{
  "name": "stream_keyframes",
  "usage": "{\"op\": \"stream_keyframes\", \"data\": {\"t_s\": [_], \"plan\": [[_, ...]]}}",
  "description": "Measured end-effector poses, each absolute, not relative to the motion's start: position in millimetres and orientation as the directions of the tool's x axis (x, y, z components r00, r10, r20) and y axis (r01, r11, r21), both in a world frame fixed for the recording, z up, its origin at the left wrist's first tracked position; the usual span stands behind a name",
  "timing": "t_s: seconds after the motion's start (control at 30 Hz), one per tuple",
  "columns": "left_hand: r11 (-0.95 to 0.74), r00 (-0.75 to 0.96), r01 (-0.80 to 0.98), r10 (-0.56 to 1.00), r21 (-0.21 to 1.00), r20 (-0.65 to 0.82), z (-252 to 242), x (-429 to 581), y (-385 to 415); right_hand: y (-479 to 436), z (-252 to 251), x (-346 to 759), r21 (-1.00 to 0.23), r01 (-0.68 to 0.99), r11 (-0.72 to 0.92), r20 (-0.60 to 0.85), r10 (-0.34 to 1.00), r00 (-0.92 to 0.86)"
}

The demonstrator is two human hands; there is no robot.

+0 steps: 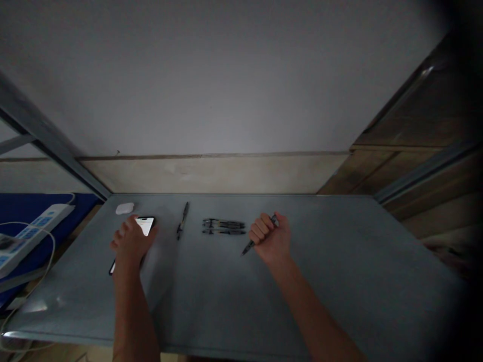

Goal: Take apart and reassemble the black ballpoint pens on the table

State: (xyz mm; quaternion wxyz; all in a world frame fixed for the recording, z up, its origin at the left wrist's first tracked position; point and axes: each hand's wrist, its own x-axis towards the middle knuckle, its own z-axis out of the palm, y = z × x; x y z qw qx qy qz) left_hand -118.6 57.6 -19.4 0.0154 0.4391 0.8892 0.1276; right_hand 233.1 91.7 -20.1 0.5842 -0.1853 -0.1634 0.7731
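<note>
My right hand (270, 237) is closed in a fist around a dark pen (249, 246), whose tip points down-left toward the grey table (320, 261). My left hand (130, 240) lies on a phone (146, 223) with a lit screen, fingers curled over it. Between the hands, a single dark pen (182, 220) lies lengthwise. To its right, three dark pens (223, 227) lie side by side in a row, just left of my right fist.
A small white case (124, 208) sits at the far left of the table near the wall. A white power strip (33, 229) with a cable rests on a blue surface at left. Wooden panels (407, 151) stand at right.
</note>
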Motion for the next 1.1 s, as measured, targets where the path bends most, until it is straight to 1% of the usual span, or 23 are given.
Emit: {"op": "stream_keyframes", "data": {"t_s": [0.03, 0.07, 0.1, 0.23, 0.37, 0.47, 0.6, 0.83, 1.0, 1.1], "plan": [[0.572, -0.585, 0.787, 0.811, 0.231, -0.018, -25, -128, 56, 92, -20, 233, -0.458, -0.848, -0.267, -0.089, 0.963, -0.255], [0.55, -0.549, 0.803, 0.833, 0.23, -0.077, -31, -136, 55, 92, -20, 234, -0.449, -0.853, -0.265, -0.083, 0.963, -0.256], [0.531, -0.524, 0.819, 0.847, 0.219, -0.094, -36, -143, 54, 92, -20, 234, -0.44, -0.859, -0.26, -0.08, 0.965, -0.251], [0.509, -0.505, 0.849, 0.861, 0.142, -0.063, -42, -155, 55, 94, -23, 234, -0.427, -0.869, -0.248, -0.084, 0.968, -0.235], [0.51, -0.509, 0.855, 0.86, 0.096, -0.031, -32, -153, 54, 95, -24, 233, -0.471, -0.848, -0.241, -0.084, 0.97, -0.229], [0.48, -0.479, 0.871, 0.877, 0.105, -0.037, -25, -151, 52, 93, -20, 233, -0.498, -0.832, -0.243, -0.107, 0.97, -0.219], [0.492, -0.492, 0.863, 0.87, 0.118, -0.034, -24, -151, 52, 91, -16, 232, -0.533, -0.809, -0.246, -0.126, 0.969, -0.211], [0.506, -0.512, 0.852, 0.859, 0.134, 0.012, -32, -157, 58, 93, -18, 231, -0.461, -0.857, -0.23, -0.141, 0.973, -0.185], [0.469, -0.477, 0.87, 0.878, 0.149, 0.022, -40, -165, 62, 96, -23, 232, -0.442, -0.873, -0.205, -0.117, 0.978, -0.17], [0.481, -0.492, 0.865, 0.869, 0.144, 0.051, -41, -158, 63, 98, -27, 232, -0.446, -0.874, -0.195, -0.098, 0.981, -0.169]]}}
